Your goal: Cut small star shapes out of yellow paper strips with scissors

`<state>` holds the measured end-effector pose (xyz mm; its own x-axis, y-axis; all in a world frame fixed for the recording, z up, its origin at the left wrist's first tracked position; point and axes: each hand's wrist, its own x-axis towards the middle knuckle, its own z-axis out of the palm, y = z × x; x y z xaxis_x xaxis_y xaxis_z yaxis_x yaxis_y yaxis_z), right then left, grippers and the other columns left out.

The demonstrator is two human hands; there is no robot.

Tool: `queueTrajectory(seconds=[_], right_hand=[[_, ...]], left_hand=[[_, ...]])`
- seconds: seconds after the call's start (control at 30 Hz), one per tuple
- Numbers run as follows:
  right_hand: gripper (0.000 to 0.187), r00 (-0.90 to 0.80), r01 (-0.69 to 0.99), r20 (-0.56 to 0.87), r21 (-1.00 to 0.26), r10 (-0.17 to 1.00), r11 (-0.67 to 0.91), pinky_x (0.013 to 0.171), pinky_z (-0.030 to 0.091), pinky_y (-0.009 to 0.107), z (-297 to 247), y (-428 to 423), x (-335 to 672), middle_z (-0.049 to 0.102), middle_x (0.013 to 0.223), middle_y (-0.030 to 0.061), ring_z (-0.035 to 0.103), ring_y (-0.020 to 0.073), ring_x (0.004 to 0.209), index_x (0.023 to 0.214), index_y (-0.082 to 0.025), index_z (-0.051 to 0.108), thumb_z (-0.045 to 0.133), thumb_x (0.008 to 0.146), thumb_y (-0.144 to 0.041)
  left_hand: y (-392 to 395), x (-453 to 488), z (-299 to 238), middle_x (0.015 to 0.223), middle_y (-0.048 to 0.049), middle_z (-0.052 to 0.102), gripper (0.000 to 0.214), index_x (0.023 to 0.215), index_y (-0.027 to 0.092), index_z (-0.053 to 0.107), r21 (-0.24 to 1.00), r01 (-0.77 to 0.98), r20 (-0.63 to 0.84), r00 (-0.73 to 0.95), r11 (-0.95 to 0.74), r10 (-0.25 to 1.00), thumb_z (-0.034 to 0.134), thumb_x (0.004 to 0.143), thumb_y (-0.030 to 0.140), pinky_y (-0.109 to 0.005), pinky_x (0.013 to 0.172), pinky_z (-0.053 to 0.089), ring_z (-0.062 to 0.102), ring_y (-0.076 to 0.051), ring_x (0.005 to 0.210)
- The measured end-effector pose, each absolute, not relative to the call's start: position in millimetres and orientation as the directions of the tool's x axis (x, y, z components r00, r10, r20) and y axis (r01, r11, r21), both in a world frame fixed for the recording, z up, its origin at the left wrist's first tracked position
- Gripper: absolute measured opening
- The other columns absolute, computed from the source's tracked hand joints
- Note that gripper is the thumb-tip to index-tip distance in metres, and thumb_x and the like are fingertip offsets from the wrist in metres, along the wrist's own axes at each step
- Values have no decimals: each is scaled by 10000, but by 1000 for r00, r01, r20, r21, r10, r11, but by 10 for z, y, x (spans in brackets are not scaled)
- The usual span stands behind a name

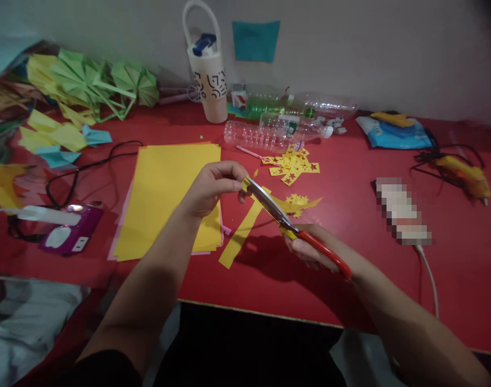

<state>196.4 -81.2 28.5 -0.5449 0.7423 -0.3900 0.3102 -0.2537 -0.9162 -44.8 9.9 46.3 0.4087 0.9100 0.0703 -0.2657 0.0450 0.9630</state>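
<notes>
My right hand (pixel 310 248) is closed around the red handles of a pair of scissors (pixel 283 217), whose blades point up and left. Between thumb and fingers, my left hand (pixel 221 185) pinches a small piece of yellow paper (pixel 245 184) at the blade tips. A tiny yellow scrap (pixel 255 173) shows just beside the tips. Under the scissors lies a yellow paper strip (pixel 241 234). Small yellow paper stars (pixel 296 203) form a pile behind the blades, and yellow squares with star-shaped holes (pixel 293 165) are heaped farther back.
A stack of yellow sheets (pixel 165 193) lies left of centre. Plastic bottles (pixel 265 134) and a white tumbler (pixel 210 80) are along the wall. On the right are a phone (pixel 402 209) with a cable and a yellow glue gun (pixel 465 174). A purple power strip (pixel 72 231) sits at left.
</notes>
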Motion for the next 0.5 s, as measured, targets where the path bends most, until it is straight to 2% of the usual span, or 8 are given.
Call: queueTrajectory(seconds=[0.5], right_hand=[[565, -556, 280, -384, -922, 737, -269, 353, 283, 196, 283, -813, 1949, 367, 528, -90, 330, 48, 389, 683, -228, 382, 565, 793, -751]], left_hand=[[98, -460, 463, 582, 11, 621, 75, 580, 148, 615, 967, -254, 75, 417, 37, 906, 685, 559, 163, -239, 480, 480, 582, -95, 481]])
